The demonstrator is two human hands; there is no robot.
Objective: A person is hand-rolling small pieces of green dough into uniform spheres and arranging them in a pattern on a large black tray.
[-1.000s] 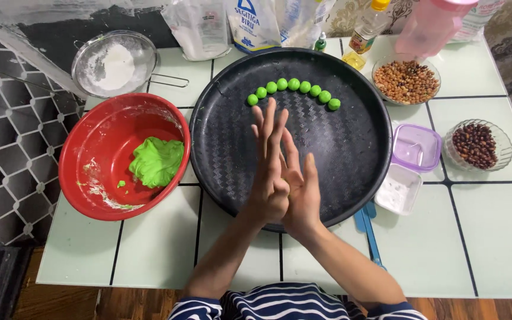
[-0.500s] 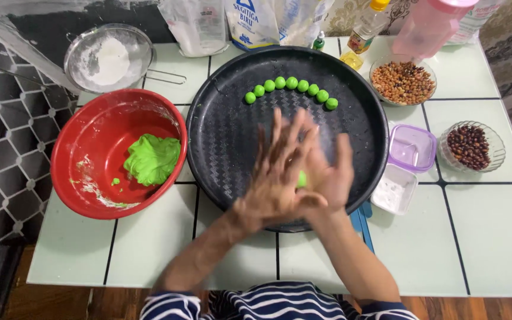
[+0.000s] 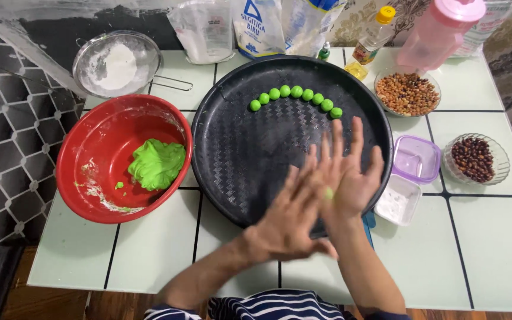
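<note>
My left hand point(image 3: 282, 228) and my right hand point(image 3: 351, 172) are pressed palm to palm over the near right part of a round black tray point(image 3: 241, 154). A small green dough ball point(image 3: 329, 193) shows between the palms. The fingers of both hands are stretched flat. A curved row of several green dough balls point(image 3: 296, 95) lies at the far side of the tray. Left of the tray stands a red bowl point(image 3: 90, 178) with a lump of green dough point(image 3: 156, 163) in it.
On the pale tiled table point(image 3: 493, 249) are a metal sieve of flour point(image 3: 117, 65), flour bags point(image 3: 256, 26), an oil bottle point(image 3: 374, 32), a pink jug point(image 3: 440, 32), a bowl of peanuts point(image 3: 407, 92), a glass bowl of dark beans point(image 3: 474, 157), a purple tub point(image 3: 416, 159) and a white tub point(image 3: 399, 201).
My hands have slid across each other, the left one toward me and left, the right one away and right, rolling the green ball between the palms.
</note>
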